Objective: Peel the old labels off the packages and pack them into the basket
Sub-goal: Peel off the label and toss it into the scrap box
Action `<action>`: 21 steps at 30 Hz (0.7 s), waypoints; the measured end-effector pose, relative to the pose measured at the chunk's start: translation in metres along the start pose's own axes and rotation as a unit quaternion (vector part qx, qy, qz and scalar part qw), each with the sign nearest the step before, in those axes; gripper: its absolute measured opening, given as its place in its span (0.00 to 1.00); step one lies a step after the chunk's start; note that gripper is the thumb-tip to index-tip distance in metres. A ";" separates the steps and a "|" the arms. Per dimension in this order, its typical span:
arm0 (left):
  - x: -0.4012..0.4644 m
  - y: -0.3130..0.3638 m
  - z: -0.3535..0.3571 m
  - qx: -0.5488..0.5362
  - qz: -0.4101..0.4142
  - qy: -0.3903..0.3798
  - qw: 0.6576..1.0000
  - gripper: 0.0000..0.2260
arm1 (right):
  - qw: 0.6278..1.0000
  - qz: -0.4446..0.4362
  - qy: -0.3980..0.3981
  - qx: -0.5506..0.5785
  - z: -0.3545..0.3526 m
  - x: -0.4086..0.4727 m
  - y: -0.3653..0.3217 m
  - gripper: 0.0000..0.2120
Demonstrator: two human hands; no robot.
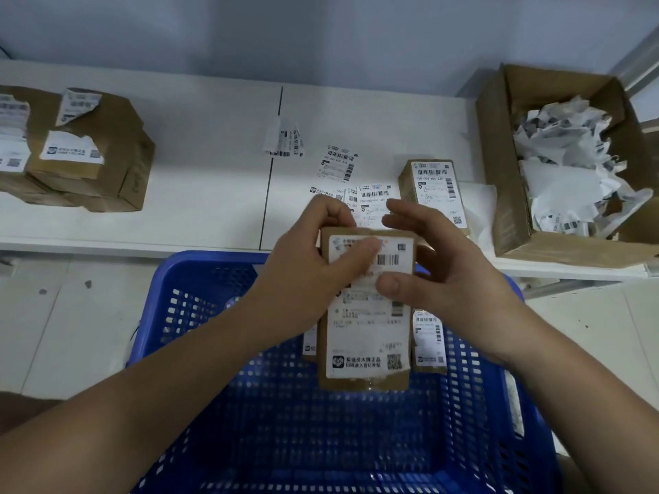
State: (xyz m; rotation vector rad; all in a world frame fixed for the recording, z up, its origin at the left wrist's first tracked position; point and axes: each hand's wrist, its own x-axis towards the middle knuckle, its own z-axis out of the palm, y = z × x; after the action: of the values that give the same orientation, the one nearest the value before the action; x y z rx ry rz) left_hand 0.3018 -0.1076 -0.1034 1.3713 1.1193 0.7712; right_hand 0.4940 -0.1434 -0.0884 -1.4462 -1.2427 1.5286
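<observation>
table (199, 194): white top, seam line down the middle, front edge running straight above the basket's far rim; a broad bare stretch is left between the left stack and the loose labels.
basket (199, 308): blue, perforated walls, set below the table's front edge; most of its floor is seen bare in the near half.
open carton (513, 222): at the table's right end, filled with crumpled peeled labels (567, 165); its near corner sits at the table edge.
package stack (107, 155): brown boxes at far left on the table, labels partly torn.
held package (367, 336): brown box, white label facing up, held over the basket's far half, its top edge level with the table's front edge.
left hand (303, 265): fingers curled round the package's upper left edge, thumb laid across the label.
right hand (453, 276): thumb pressed on the label's middle, fingers spread wide behind the package's right edge.
upright package (435, 190): on the table, just left of the carton.
basket packages (428, 336): labelled boxes partly hidden beneath the held one.
loose labels (338, 165): flat on the table beyond the hands.
</observation>
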 end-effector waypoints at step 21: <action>0.000 -0.007 -0.002 0.030 0.044 0.040 0.998 0.13 | 0.995 0.038 -0.022 -0.089 0.029 -0.007 0.016 0.55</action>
State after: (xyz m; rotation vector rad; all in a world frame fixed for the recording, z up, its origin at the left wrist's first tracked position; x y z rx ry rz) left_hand 0.2986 -0.1079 -0.1103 1.4577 1.1590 0.8687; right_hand 0.4687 -0.1604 -0.1037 -1.5963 -1.3949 1.5394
